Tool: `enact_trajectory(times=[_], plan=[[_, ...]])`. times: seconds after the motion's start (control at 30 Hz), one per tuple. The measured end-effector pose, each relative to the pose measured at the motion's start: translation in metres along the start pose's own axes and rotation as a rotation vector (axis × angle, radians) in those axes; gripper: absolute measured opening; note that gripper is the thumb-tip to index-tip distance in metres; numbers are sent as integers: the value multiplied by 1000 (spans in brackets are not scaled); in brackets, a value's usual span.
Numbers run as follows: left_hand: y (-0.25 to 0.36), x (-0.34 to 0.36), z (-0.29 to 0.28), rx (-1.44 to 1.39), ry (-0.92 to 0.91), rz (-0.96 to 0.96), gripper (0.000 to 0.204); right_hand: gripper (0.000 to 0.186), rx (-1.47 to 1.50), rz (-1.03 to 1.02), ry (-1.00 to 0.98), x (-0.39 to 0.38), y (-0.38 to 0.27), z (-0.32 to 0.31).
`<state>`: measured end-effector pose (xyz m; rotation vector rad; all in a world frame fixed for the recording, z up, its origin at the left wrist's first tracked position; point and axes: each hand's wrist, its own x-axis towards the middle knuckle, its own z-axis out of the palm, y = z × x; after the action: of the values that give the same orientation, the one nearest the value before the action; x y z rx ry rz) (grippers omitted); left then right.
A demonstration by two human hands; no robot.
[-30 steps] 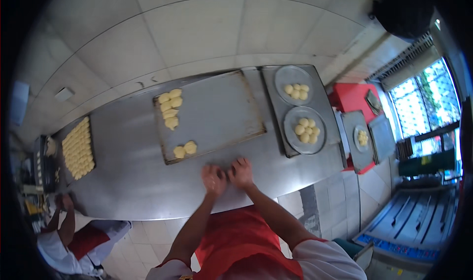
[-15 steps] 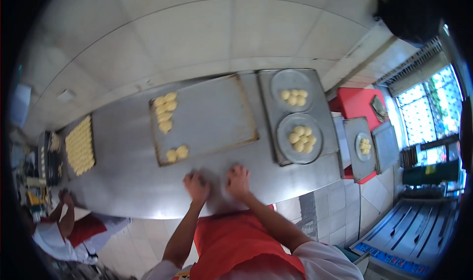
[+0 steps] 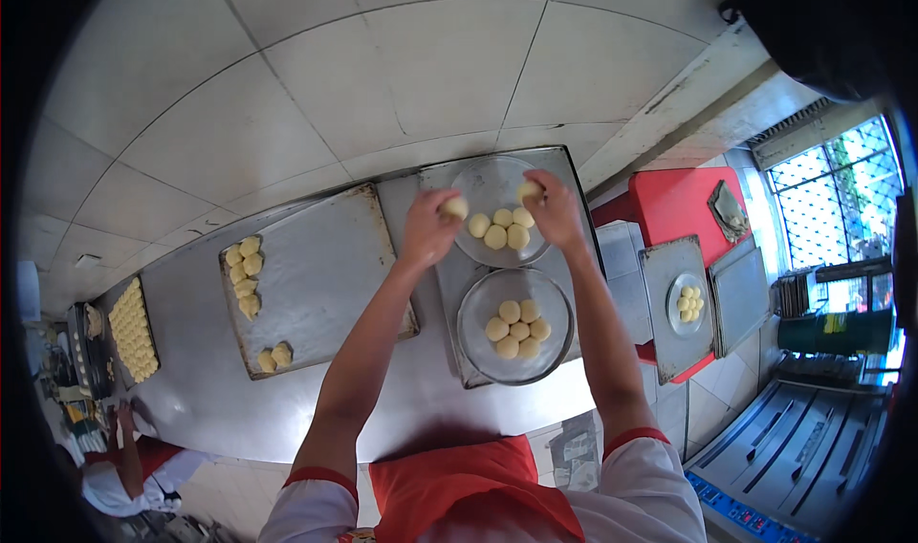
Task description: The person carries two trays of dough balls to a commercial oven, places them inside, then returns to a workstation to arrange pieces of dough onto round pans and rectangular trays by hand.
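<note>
My left hand grips a pale dough ball at the left side of the upper round pan. My right hand grips another ball at that pan's upper right. Several dough balls sit in the pan between my hands. The lower round pan holds several more. Both pans stand on a dark metal tray. To their left lies a worn baking tray with several dough pieces along its left and front edges.
A dough-covered tray sits at the steel counter's far left, near a co-worker. At right, a red table carries trays and a plate of dough. A slotted appliance stands lower right.
Both hands have moved from the counter's front edge up and rightward to the upper pan, and now each holds a dough ball. The view has shifted with the head.
</note>
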<state>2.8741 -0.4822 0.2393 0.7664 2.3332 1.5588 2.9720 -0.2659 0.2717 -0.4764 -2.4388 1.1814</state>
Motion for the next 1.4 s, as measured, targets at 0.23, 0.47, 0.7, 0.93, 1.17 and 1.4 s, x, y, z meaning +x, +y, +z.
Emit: enact_trajectory(times=[0.23,0.47,0.7,0.93,1.17,1.4], plan=[[-30,62,90,208,-244,-74,50,44,-271,-121,-533,39,95,32],[-46,28,93,274,-362,-68,117,106,-177,-6,-629,6,66,12],[-7,-2,80,185,-163,70,107,99,-177,-33,-397,-26,46,11],[-16,-158,9,306,-33,-525,66,44,-358,563,124,-133,144,-68],[-34,-203,56,517,157,-574,69,34,-661,309,136,-149,168,-61],[-16,-211,63,260,-37,-762,76,40,-483,446,107,-143,138,-60]])
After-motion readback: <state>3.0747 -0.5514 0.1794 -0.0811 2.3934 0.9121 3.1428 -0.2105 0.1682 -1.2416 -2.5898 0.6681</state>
